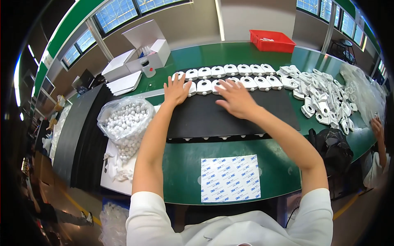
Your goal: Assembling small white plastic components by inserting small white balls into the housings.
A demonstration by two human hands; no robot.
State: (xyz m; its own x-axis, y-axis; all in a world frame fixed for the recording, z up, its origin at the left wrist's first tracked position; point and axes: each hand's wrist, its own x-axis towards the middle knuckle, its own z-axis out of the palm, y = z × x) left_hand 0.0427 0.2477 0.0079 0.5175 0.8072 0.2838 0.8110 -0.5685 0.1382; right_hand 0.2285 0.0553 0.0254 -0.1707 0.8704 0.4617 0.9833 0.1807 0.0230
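Nearest us: white printed sticker sheet [230, 178] on green counter [184, 168].
Grips: our left hand [176, 91] and right hand [234, 98] flat, released, touching white moulded plastic parts [230, 76] rowed left-right, just beyond.

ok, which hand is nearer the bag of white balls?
Left. The left hand rests on the white parts just right of and above the bag; the right hand lies farther right, over the black mat.
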